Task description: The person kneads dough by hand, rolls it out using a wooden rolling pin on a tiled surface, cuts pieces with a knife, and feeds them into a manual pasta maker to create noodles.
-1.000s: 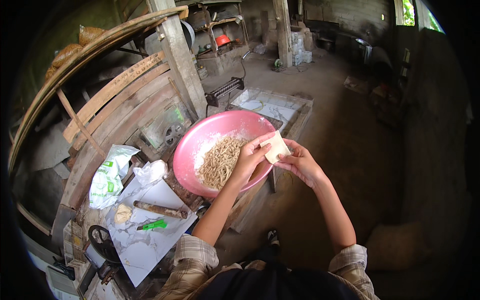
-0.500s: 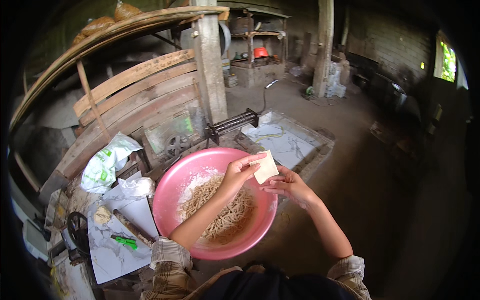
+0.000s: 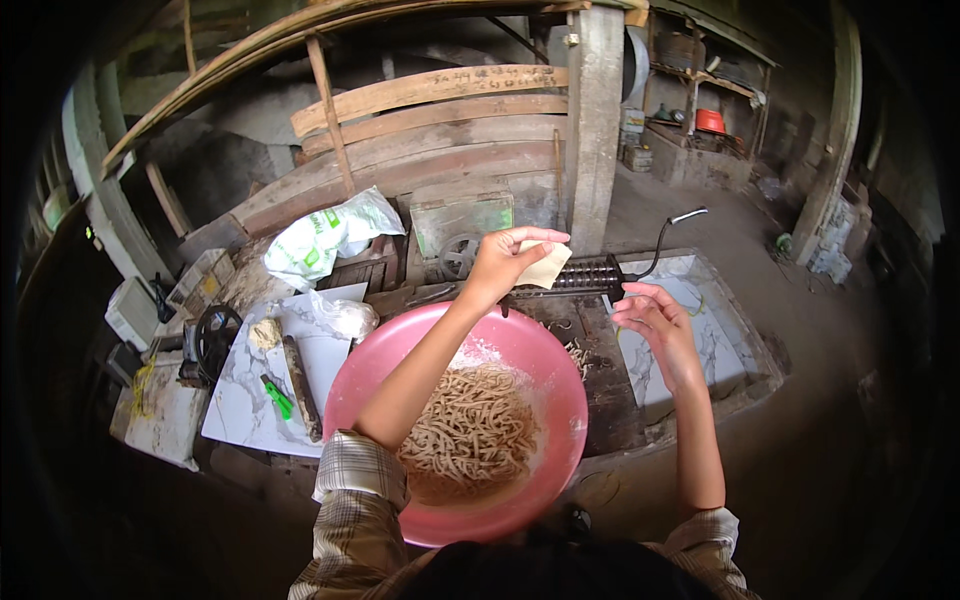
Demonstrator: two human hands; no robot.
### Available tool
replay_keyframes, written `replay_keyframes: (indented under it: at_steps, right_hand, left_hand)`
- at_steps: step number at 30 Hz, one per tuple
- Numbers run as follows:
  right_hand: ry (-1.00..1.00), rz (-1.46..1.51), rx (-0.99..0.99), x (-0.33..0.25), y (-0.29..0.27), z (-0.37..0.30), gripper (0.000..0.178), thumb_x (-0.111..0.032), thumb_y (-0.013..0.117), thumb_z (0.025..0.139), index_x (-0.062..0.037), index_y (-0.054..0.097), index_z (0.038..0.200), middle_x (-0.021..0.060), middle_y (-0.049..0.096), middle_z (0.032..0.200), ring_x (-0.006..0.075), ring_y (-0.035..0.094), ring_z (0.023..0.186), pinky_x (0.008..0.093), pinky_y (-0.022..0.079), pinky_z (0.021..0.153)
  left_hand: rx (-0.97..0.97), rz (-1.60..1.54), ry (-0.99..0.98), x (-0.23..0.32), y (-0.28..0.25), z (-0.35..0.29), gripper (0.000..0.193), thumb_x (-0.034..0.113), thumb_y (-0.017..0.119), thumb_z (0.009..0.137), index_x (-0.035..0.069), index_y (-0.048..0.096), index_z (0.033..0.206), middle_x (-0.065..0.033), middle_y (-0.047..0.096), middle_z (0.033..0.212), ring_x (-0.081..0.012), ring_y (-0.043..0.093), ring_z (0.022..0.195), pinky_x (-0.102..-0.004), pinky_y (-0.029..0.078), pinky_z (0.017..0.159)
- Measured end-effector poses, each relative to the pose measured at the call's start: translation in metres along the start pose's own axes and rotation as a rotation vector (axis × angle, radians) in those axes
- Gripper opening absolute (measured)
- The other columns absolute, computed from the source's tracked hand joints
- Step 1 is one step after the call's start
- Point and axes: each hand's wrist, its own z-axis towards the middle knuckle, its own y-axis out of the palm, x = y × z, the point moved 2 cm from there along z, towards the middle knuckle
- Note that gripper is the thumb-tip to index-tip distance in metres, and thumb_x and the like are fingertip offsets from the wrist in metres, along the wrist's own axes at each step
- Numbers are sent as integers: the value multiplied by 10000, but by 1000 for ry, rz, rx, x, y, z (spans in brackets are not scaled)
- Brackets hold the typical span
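Note:
A thin, pale yellow square sheet of dough (image 3: 546,266) is pinched between the thumb and fingers of my left hand (image 3: 505,265), held up beyond the far rim of a pink basin (image 3: 570,415). My right hand (image 3: 655,325) is raised to the right, apart from the sheet, with its fingers loosely bent and spread. Thick brownish noodle strands (image 3: 470,425) dusted with white flour fill much of the basin. Behind the sheet, a dark ridged roller (image 3: 590,275) with a crank handle (image 3: 660,240) is partly hidden by it and my left hand.
Left of the basin, a marbled white board (image 3: 245,400) carries a rolling stick (image 3: 302,390), a green cutter (image 3: 277,397) and a dough lump (image 3: 265,333). Plastic bags (image 3: 330,235) lie behind. A marbled slab (image 3: 690,345) lies at right; a concrete post (image 3: 594,130) stands behind the roller.
My right hand has let go of the dough sheet and moved away to the right. My left hand still holds the sheet, now farther out. The view has turned left.

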Motion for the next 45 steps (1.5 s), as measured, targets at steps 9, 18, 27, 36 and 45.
replay_keyframes:
  at_steps: [9, 18, 27, 36, 45]
  right_hand:
    - [-165, -86, -16, -23, -86, 73, 215, -150, 484, 927, -7, 582, 1053, 74, 629, 875, 149, 601, 832, 297, 467, 823]
    - [-275, -91, -34, -26, -103, 107, 207, -151, 488, 925, -6, 594, 1027, 58, 624, 854, 135, 590, 812, 280, 458, 808]
    - [-465, -399, -88, -30, -61, 100, 201, -143, 537, 898, -24, 596, 1049, 49, 621, 879, 138, 572, 790, 285, 447, 744]
    - [-396, -834, -267, 16, 13, 122, 292, -230, 653, 804, -21, 580, 994, 150, 614, 879, 319, 578, 834, 413, 461, 729]
    - [-530, -711, -185, 20, 16, 125, 195, -143, 643, 804, 7, 591, 917, 182, 602, 769, 344, 594, 718, 413, 453, 662]
  left_hand:
    - [322, -81, 22, -27, 14, 40, 231, 57, 603, 857, 6, 608, 1082, -85, 637, 1078, -121, 602, 947, -267, 493, 820]
    - [397, -121, -85, -35, 27, 33, 243, 52, 589, 862, 8, 595, 1102, -98, 622, 1109, -138, 614, 942, -295, 520, 816]
    - [255, -68, -134, -34, 20, 36, 297, 41, 572, 866, 22, 558, 1162, -105, 618, 1115, -156, 613, 975, -305, 510, 846]
    - [44, -111, -157, -28, 8, 40, 402, 45, 592, 858, 45, 493, 1247, -95, 619, 1110, -155, 605, 997, -280, 487, 871]
    - [100, 238, 3, -36, 1, 34, 270, 31, 626, 836, 6, 577, 1100, -64, 639, 1023, -100, 595, 926, -253, 485, 823]
